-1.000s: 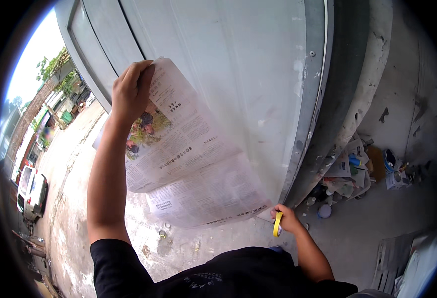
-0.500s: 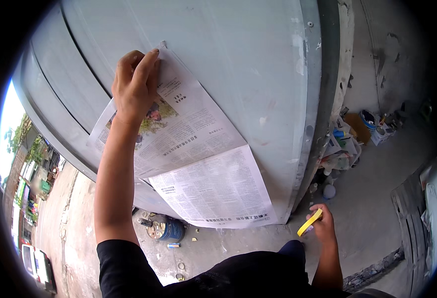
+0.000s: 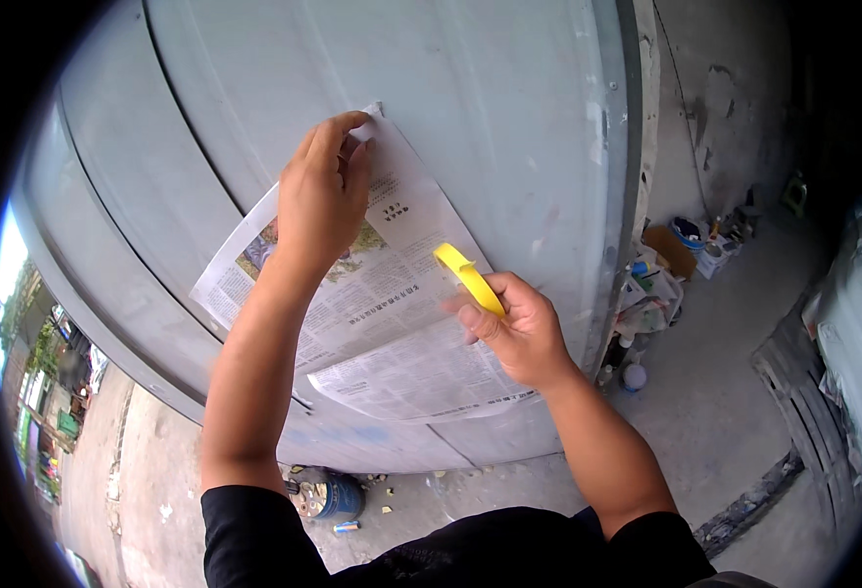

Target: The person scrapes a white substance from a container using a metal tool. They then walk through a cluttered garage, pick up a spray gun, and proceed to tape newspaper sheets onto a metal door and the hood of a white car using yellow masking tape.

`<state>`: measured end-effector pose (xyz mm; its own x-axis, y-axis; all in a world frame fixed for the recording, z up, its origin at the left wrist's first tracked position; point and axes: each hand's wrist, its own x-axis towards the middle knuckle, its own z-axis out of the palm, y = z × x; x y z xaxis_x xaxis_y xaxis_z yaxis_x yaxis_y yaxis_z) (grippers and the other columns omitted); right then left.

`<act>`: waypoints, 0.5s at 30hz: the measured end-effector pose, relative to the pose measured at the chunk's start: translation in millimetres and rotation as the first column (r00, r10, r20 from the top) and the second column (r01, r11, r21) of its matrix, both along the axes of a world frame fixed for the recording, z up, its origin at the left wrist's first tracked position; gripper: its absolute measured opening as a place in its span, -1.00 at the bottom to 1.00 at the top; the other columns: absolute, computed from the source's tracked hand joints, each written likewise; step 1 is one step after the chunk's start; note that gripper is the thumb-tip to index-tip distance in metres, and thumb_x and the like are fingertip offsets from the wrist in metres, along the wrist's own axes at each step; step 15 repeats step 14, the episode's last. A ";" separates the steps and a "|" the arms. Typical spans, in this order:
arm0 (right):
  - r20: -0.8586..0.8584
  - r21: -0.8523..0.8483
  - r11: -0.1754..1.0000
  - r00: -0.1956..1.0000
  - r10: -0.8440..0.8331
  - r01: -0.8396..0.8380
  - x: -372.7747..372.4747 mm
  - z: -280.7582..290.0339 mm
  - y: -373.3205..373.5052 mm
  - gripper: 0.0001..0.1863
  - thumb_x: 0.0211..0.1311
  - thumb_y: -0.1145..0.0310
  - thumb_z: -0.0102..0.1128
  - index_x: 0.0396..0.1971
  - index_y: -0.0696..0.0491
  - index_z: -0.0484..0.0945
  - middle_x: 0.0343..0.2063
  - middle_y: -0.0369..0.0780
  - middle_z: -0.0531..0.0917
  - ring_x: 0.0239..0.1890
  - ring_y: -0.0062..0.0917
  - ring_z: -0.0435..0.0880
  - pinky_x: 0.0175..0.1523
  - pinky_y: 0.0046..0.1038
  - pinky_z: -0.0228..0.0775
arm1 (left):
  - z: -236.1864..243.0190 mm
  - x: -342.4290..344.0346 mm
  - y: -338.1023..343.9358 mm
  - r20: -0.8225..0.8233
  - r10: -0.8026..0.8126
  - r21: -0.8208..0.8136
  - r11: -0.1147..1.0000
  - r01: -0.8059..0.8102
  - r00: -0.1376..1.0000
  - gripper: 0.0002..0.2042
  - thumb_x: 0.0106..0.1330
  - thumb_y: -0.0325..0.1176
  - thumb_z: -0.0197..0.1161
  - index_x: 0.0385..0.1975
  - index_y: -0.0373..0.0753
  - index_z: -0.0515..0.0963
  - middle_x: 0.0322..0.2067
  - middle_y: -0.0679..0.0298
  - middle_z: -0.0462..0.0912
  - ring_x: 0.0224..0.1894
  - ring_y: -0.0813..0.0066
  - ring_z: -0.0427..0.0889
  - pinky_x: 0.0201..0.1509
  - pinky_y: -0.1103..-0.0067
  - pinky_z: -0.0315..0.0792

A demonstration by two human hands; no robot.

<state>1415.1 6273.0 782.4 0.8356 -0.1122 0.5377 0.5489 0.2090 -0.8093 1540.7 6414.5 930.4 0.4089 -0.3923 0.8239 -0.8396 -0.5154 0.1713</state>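
Note:
A sheet of newspaper [image 3: 406,260] with a colour photo hangs against a large grey metal panel [image 3: 490,88], creased across its lower part. My left hand [image 3: 321,191] is at the paper's upper corner, its fingers closed on the edge by a small bit at the tip. My right hand [image 3: 524,331] grips a roll of yellow tape [image 3: 472,279] between thumb and fingers, in front of the newspaper's right side. The roll is seen nearly edge-on. Part of the photo is hidden behind my left hand and forearm.
A blue bucket [image 3: 338,498] stands on the concrete floor below the panel. Bags and containers [image 3: 654,299] are piled by the wall at right. Wooden slats [image 3: 793,382] and a plastic-covered pile [image 3: 857,294] lie farther right. A street shows at left.
My right hand has risen from low at the right to the newspaper, bringing the yellow tape along. My left hand stays at the paper's top corner. The view has shifted.

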 end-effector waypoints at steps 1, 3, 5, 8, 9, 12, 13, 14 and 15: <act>-0.003 -0.022 0.999 0.999 -0.037 0.037 5.8 2.8 4.0 -0.70 0.26 0.32 0.15 -0.14 0.21 0.42 -0.28 -0.18 0.61 -0.40 -0.71 0.52 -0.30 -0.64 0.41 | -1.1 -5.1 2.4 -0.090 -0.103 -0.018 0.995 0.102 0.991 -0.75 0.23 -0.43 0.19 -0.10 -0.26 0.47 -0.30 0.23 0.50 -0.33 0.44 0.52 -0.18 0.55 0.44; -0.001 -0.028 0.994 0.995 -0.102 0.102 10.9 6.6 13.4 -0.71 0.25 0.32 0.17 -0.16 0.20 0.44 -0.34 -0.21 0.59 -0.44 -0.72 0.50 -0.32 -0.64 0.39 | -5.2 -16.1 8.4 -0.259 -0.306 -0.083 0.952 0.294 0.916 -0.76 0.25 -0.35 0.21 -0.11 -0.26 0.49 -0.16 0.22 0.48 -0.19 0.48 0.49 -0.07 0.56 0.42; 0.009 0.013 0.988 0.988 -0.154 0.154 14.6 10.5 23.3 -0.75 0.21 0.33 0.21 -0.23 0.19 0.48 -0.55 -0.32 0.56 -0.52 -0.72 0.49 -0.39 -0.63 0.37 | -4.9 -21.9 20.6 -0.310 -0.353 0.108 0.910 0.401 0.883 -0.69 0.17 -0.26 0.30 -0.13 -0.23 0.49 0.06 0.17 0.36 0.12 0.29 0.31 0.15 0.41 0.28; 0.013 0.015 0.981 0.981 -0.192 0.191 12.8 19.4 31.6 -0.76 0.21 0.33 0.21 -0.22 0.16 0.49 -0.59 -0.33 0.55 -0.55 -0.72 0.48 -0.41 -0.62 0.35 | 1.9 -36.1 29.0 -0.370 -0.299 0.302 0.857 0.418 0.880 -0.59 0.01 -0.19 0.43 -0.18 -0.20 0.51 0.19 0.17 0.28 0.29 0.13 0.13 0.28 0.32 0.11; 0.004 -0.008 0.980 0.980 -0.197 0.197 11.4 22.1 32.8 -0.75 0.21 0.32 0.21 -0.21 0.15 0.49 -0.59 -0.33 0.55 -0.55 -0.71 0.48 -0.41 -0.62 0.35 | 3.1 -37.3 29.7 -0.350 -0.278 0.338 0.853 0.397 0.895 -0.59 -0.01 -0.17 0.45 -0.20 -0.19 0.51 0.20 0.17 0.26 0.28 0.13 0.14 0.28 0.32 0.10; -0.006 -0.058 0.975 0.976 -0.216 0.215 9.6 23.4 33.0 -0.74 0.21 0.29 0.21 -0.20 0.13 0.50 -0.60 -0.34 0.56 -0.54 -0.70 0.48 -0.40 -0.60 0.35 | 5.1 -36.8 26.9 -0.333 -0.227 0.406 0.842 0.356 0.915 -0.56 -0.05 -0.12 0.47 -0.22 -0.18 0.52 0.24 0.18 0.22 0.28 0.13 0.13 0.31 0.32 0.06; 0.004 -0.064 0.974 0.976 -0.219 0.219 11.0 21.4 32.5 -0.73 0.21 0.28 0.22 -0.20 0.13 0.50 -0.59 -0.34 0.56 -0.54 -0.70 0.49 -0.40 -0.59 0.36 | 6.4 -36.5 26.1 -0.353 -0.215 0.402 0.844 0.355 0.911 -0.56 -0.05 -0.11 0.47 -0.22 -0.18 0.52 0.25 0.19 0.21 0.29 0.14 0.11 0.32 0.31 0.04; 0.014 -0.070 0.972 0.975 -0.223 0.223 13.6 18.0 32.3 -0.72 0.21 0.26 0.22 -0.20 0.13 0.50 -0.59 -0.34 0.56 -0.54 -0.69 0.49 -0.40 -0.58 0.36 | 7.7 -36.0 25.8 -0.373 -0.204 0.398 0.846 0.355 0.905 -0.55 -0.06 -0.10 0.48 -0.22 -0.18 0.52 0.25 0.19 0.20 0.31 0.14 0.09 0.33 0.31 0.02; 0.014 -0.070 0.972 0.975 -0.223 0.223 13.6 18.0 32.3 -0.72 0.21 0.26 0.22 -0.20 0.13 0.50 -0.59 -0.34 0.56 -0.54 -0.69 0.49 -0.40 -0.58 0.36 | 7.7 -36.0 25.8 -0.373 -0.204 0.398 0.846 0.355 0.905 -0.55 -0.06 -0.10 0.48 -0.22 -0.18 0.52 0.25 0.19 0.20 0.31 0.14 0.09 0.33 0.31 0.02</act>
